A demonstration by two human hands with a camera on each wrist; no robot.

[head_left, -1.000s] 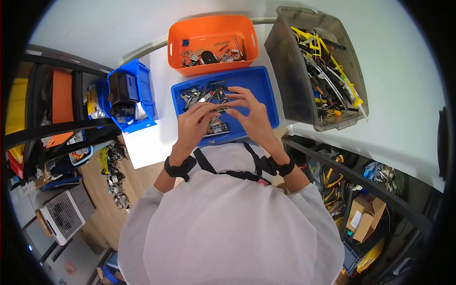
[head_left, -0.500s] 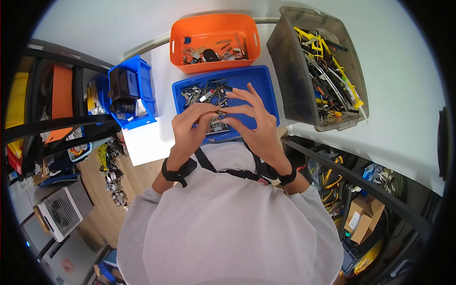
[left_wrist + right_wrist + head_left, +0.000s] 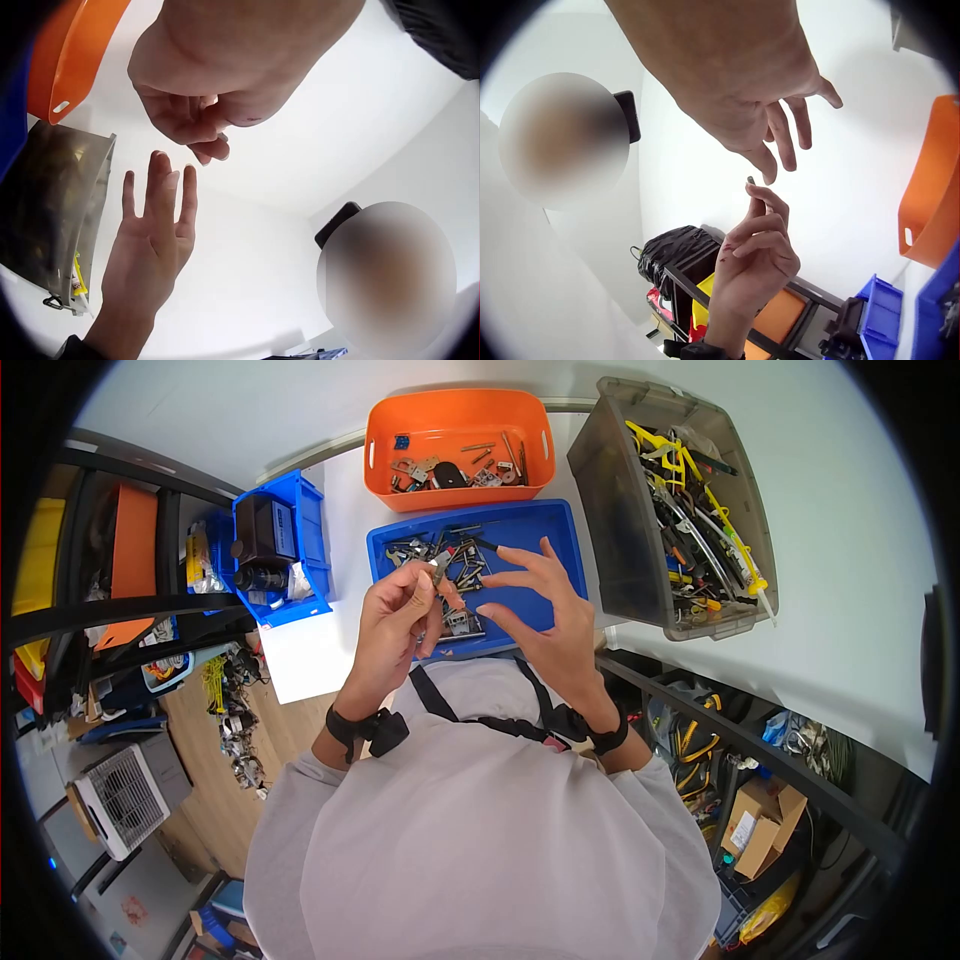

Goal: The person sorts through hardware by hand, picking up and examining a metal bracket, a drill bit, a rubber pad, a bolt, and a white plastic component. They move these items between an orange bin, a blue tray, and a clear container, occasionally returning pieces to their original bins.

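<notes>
Above the near left part of a blue tray, the left hand pinches a small metal piece between thumb and forefinger. In the right wrist view, the tip of the small piece sticks out past the left hand's fingertips. The right hand is spread to the right of it, fingers apart and holding nothing; the left wrist view also shows this right hand with its fingers extended. Screws and small metal parts lie in the tray, partly hidden by the left hand.
Behind the tray stands an orange bin with a few metal parts. A grey translucent box of tools and yellow pieces is at the right. A blue bin with dark bottles stands at the left, beside black shelving.
The hands were together at the fingertips; now they are apart. The left hand has turned, bringing the pinched piece into view, and the right hand has shifted slightly right with its fingers spread.
</notes>
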